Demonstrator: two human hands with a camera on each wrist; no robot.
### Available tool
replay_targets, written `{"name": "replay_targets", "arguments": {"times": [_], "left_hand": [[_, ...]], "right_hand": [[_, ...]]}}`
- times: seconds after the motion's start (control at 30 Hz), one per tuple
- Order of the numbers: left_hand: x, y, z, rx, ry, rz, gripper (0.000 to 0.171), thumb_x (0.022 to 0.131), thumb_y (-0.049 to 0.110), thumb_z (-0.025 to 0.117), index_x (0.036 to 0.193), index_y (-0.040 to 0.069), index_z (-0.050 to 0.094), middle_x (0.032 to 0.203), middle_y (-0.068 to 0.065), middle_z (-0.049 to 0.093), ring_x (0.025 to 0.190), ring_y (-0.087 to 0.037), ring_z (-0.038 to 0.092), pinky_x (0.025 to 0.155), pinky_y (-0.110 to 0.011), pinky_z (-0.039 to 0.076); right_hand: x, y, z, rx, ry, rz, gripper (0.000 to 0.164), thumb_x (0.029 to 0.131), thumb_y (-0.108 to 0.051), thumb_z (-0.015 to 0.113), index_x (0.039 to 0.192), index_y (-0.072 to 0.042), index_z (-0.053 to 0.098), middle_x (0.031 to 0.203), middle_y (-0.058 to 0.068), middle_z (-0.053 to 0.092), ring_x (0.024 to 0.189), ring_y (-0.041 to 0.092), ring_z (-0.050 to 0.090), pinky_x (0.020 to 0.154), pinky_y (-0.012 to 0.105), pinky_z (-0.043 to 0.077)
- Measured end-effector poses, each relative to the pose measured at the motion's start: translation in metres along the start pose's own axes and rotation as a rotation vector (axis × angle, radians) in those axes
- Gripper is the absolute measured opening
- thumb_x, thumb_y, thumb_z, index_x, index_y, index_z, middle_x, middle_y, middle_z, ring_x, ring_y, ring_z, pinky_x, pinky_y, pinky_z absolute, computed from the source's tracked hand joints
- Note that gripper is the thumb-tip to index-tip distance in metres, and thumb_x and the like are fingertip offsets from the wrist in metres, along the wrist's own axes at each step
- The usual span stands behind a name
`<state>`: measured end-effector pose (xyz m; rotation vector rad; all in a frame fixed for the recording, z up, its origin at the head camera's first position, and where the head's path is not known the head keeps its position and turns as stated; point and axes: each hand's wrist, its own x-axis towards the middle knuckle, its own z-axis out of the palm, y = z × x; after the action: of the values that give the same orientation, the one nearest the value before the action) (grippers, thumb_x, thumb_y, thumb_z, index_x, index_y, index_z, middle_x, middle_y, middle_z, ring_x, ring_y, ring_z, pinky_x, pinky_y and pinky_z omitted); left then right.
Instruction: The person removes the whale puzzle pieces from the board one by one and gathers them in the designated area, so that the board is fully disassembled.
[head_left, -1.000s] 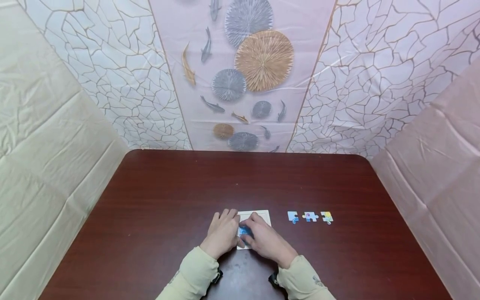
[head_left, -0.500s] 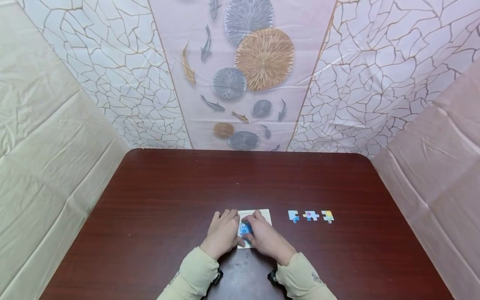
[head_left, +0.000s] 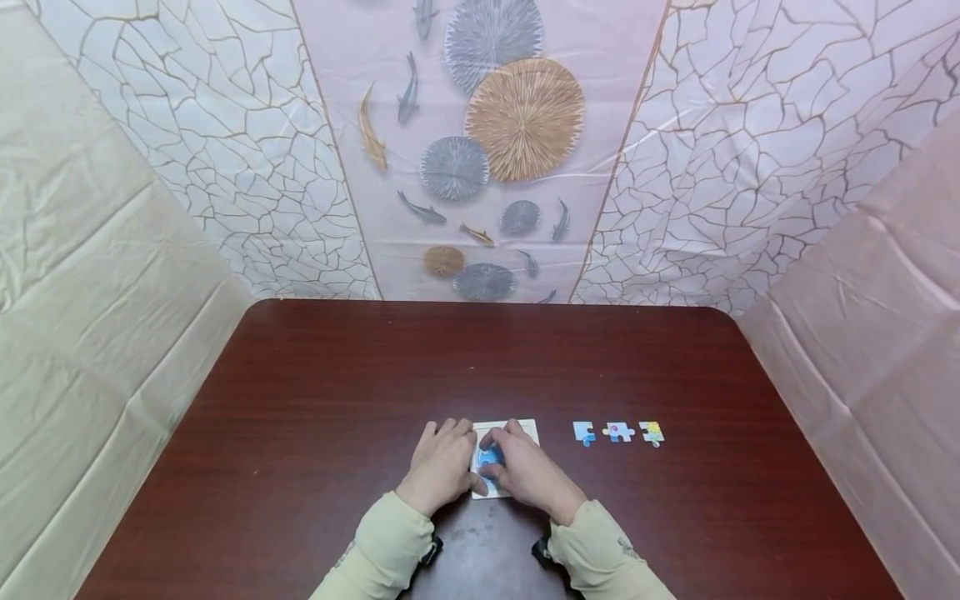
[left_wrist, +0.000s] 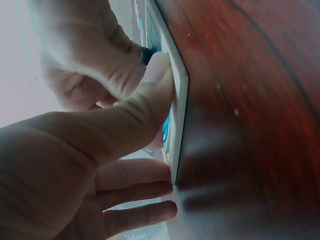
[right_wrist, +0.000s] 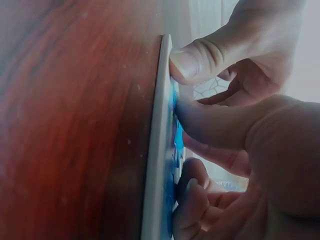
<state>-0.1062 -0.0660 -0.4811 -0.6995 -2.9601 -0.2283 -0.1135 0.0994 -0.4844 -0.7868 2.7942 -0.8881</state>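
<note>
Right hand [head_left: 527, 468] edged up the board [right_wrist: 156, 145] — pinching a blue piece [head_left: 489, 456]. Left hand [head_left: 438, 467], unclenched, steadied the board; uneven pressure risked jamming.

Beneath the fingers [head_left: 448, 429] we see a dark reddish-brown table [head_left: 337, 400]; well beyond them, a backdrop [head_left: 517, 117] printed with fish and discs. Pale creased drapes [head_left: 97, 317] flank them left and right.

The tabletop [head_left: 360, 367] is dark red-brown with streaky wood grain, its upper corners rounded and a pale sheen at the bottom centre of the frame. Flat on it at lower centre lies a white-edged board [head_left: 529, 429]; to the right, three jigsaw pieces [head_left: 618, 432] sit in a row, slightly apart.
</note>
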Motion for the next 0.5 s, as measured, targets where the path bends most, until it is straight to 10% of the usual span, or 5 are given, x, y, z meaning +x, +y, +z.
{"name": "replay_targets", "arguments": {"times": [0.5], "left_hand": [[0.0, 0.0006, 0.0033, 0.015, 0.015, -0.016, 0.055, 0.051, 0.055, 0.084, 0.085, 0.016, 0.067, 0.088, 0.006, 0.053, 0.087, -0.018, 0.051, 0.072, -0.034, 0.035]], "right_hand": [[0.0061, -0.0013, -0.001, -0.005, -0.013, 0.033, 0.016, 0.086, -0.01, 0.071, 0.1, -0.009, 0.063, 0.088, 0.003, 0.046, 0.07, 0.013, 0.047, 0.068, 0.03, 0.044]]}}
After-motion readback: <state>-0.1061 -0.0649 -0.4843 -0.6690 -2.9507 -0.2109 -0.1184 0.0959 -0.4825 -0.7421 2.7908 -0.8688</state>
